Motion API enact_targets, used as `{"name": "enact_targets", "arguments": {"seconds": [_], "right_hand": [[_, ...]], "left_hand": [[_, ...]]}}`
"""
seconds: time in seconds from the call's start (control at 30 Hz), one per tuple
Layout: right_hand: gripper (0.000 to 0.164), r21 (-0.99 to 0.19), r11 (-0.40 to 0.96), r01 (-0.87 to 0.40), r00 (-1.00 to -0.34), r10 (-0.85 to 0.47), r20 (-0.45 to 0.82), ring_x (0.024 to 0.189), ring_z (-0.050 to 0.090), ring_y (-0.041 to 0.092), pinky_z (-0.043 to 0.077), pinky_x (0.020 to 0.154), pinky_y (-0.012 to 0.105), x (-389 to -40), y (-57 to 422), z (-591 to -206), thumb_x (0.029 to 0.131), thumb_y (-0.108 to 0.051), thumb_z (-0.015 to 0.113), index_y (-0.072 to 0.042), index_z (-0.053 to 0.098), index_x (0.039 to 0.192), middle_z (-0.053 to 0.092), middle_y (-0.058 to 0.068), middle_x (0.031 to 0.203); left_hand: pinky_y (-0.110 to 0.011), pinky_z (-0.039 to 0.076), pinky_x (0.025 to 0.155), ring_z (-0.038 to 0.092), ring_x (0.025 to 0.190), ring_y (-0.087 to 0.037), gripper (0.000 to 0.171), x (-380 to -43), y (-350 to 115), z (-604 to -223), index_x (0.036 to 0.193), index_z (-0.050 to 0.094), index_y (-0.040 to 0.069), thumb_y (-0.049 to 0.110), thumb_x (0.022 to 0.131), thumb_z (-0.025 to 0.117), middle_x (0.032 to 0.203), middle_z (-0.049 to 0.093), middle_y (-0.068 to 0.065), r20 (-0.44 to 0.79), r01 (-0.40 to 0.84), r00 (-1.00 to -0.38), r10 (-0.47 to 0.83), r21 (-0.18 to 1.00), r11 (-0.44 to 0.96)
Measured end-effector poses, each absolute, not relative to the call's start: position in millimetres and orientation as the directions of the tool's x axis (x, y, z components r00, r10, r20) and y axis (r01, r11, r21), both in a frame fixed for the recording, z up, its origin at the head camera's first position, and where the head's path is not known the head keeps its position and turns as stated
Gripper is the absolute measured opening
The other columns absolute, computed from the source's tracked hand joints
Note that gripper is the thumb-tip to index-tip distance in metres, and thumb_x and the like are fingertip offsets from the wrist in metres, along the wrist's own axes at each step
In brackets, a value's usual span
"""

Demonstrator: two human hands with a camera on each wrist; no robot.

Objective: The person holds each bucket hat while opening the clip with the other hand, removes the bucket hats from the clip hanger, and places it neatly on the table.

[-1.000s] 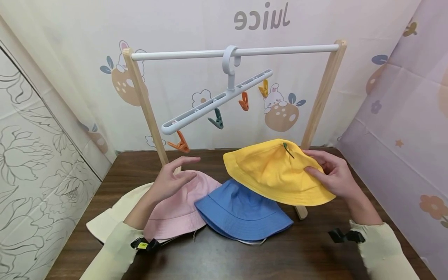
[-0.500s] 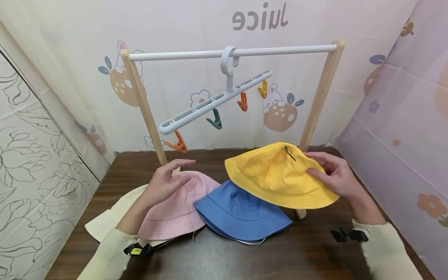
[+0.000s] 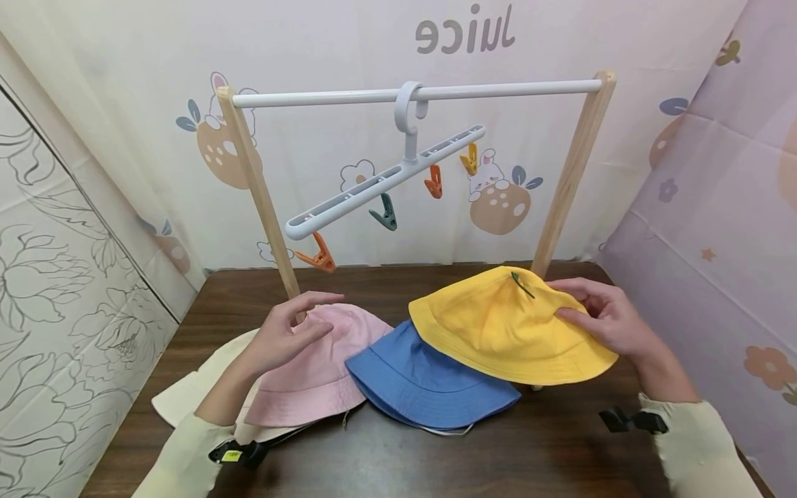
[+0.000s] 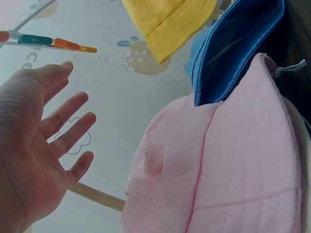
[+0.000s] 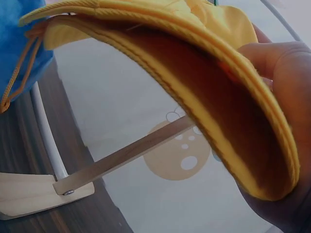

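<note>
My right hand point(image 3: 607, 315) pinches the side of a yellow bucket hat point(image 3: 504, 332) that has a small green stem on its crown. The hat overlaps the back right of a blue bucket hat point(image 3: 429, 380) in the head view. From the right wrist, the yellow brim point(image 5: 170, 82) shows from below, with a cord hanging at its left end. My left hand point(image 3: 283, 335) holds nothing; its fingers are spread and relaxed above a pink bucket hat point(image 3: 317, 380). A cream bucket hat point(image 3: 193, 387) lies at the far left, partly hidden under the pink one and my forearm.
A wooden rack with a white rod point(image 3: 510, 90) stands at the back of the brown table point(image 3: 423, 463). From the rod hangs a grey hanger point(image 3: 380, 183) with orange clips point(image 3: 320, 256), a green clip point(image 3: 386, 213) and a yellow clip point(image 3: 470, 159). Printed curtains enclose the back and sides.
My right hand has moved down and slightly right with the yellow hat, which now covers more of the blue hat. My left hand has shifted a little left and down.
</note>
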State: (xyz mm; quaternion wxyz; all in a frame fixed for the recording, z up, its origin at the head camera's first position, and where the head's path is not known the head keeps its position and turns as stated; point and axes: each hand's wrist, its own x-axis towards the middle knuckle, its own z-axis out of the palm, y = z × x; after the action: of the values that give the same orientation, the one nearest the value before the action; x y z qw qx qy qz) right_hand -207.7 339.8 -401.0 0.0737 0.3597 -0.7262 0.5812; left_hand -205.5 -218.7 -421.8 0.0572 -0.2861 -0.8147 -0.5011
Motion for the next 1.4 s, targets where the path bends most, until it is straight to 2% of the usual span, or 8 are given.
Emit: {"name": "enact_targets", "arguments": {"seconds": [0.1,0.17,0.27,0.4,0.67,0.87,1.3,1.4], "right_hand": [[0.067,-0.792,0.098,-0.603,-0.732,-0.463,0.500,0.069,0.074,0.000,0.058,0.057,0.017,-206.5,342.1,-399.8,0.089,0.035,0.061,-0.008,0.076,0.139,0.084,-0.011,0.119],[0.068,-0.796,0.104,-0.597,-0.732,-0.478,0.486,0.068,0.073,0.000,0.057,0.056,0.018,-206.1,343.5,-399.6,0.089,0.035,0.060,-0.008,0.076,0.139,0.084,-0.011,0.117],[0.068,-0.805,0.098,-0.586,-0.731,-0.493,0.472,0.068,0.074,0.001,0.057,0.055,0.019,-206.2,345.8,-400.3,0.089,0.035,0.060,-0.008,0.076,0.138,0.084,-0.010,0.114],[0.067,-0.810,0.080,-0.581,-0.722,-0.511,0.467,0.071,0.075,0.001,0.058,0.056,0.018,-206.3,349.1,-402.6,0.091,0.035,0.060,-0.008,0.076,0.140,0.084,-0.010,0.113],[0.071,-0.833,0.068,-0.549,-0.727,-0.531,0.435,0.069,0.077,0.002,0.059,0.055,0.019,-204.5,353.6,-404.2,0.091,0.036,0.057,-0.012,0.075,0.141,0.085,-0.008,0.107],[0.068,-0.864,0.041,-0.502,-0.731,-0.554,0.398,0.070,0.080,0.005,0.061,0.055,0.022,-202.1,355.4,-406.1,0.093,0.034,0.056,-0.010,0.074,0.141,0.087,-0.006,0.106],[0.070,-0.878,-0.034,-0.477,-0.695,-0.598,0.400,0.082,0.086,0.009,0.066,0.061,0.024,-199.9,359.3,-410.1,0.094,0.036,0.050,-0.008,0.071,0.144,0.087,-0.003,0.114],[0.071,-0.882,-0.039,-0.469,-0.692,-0.604,0.395,0.082,0.086,0.009,0.066,0.062,0.025,-199.4,360.0,-411.0,0.094,0.036,0.049,-0.009,0.071,0.145,0.087,-0.003,0.114]], "left_hand": [[-0.078,0.047,0.117,0.061,0.139,0.003,0.044,-203.3,-221.9,-423.2,0.147,0.073,0.012,0.006,0.103,0.077,0.150,0.076,-0.009,0.369,0.518,-0.831,0.416,0.785,0.339],[-0.078,0.048,0.117,0.057,0.143,0.006,0.044,-201.8,-224.1,-423.5,0.147,0.073,0.014,0.007,0.103,0.078,0.149,0.076,-0.009,0.364,0.515,-0.835,0.413,0.783,0.349],[-0.062,0.054,0.115,0.053,0.148,0.007,0.044,-200.2,-227.5,-423.2,0.146,0.074,0.017,0.007,0.103,0.078,0.148,0.077,-0.007,0.367,0.517,-0.838,0.403,0.770,0.375],[-0.039,0.058,0.104,0.058,0.144,0.004,0.044,-199.4,-231.6,-422.7,0.145,0.076,0.018,0.007,0.102,0.079,0.148,0.077,-0.008,0.381,0.528,-0.838,0.391,0.751,0.398],[-0.019,0.054,0.101,0.065,0.134,0.005,0.043,-196.3,-240.4,-420.9,0.142,0.076,0.010,0.002,0.101,0.080,0.153,0.074,-0.017,0.410,0.555,-0.820,0.400,0.739,0.381],[-0.020,0.055,0.106,0.066,0.131,0.007,0.043,-193.1,-245.8,-418.5,0.143,0.075,0.011,0.005,0.101,0.080,0.150,0.077,-0.011,0.390,0.540,-0.832,0.396,0.734,0.413],[-0.023,0.056,0.111,0.071,0.122,-0.012,0.045,-188.1,-255.8,-414.6,0.146,0.074,0.017,0.006,0.103,0.078,0.147,0.078,0.005,0.351,0.507,-0.851,0.390,0.742,0.439],[-0.020,0.054,0.111,0.070,0.122,-0.006,0.044,-188.4,-257.8,-415.7,0.146,0.074,0.015,0.005,0.103,0.078,0.148,0.077,0.006,0.367,0.519,-0.844,0.392,0.743,0.422]]}}
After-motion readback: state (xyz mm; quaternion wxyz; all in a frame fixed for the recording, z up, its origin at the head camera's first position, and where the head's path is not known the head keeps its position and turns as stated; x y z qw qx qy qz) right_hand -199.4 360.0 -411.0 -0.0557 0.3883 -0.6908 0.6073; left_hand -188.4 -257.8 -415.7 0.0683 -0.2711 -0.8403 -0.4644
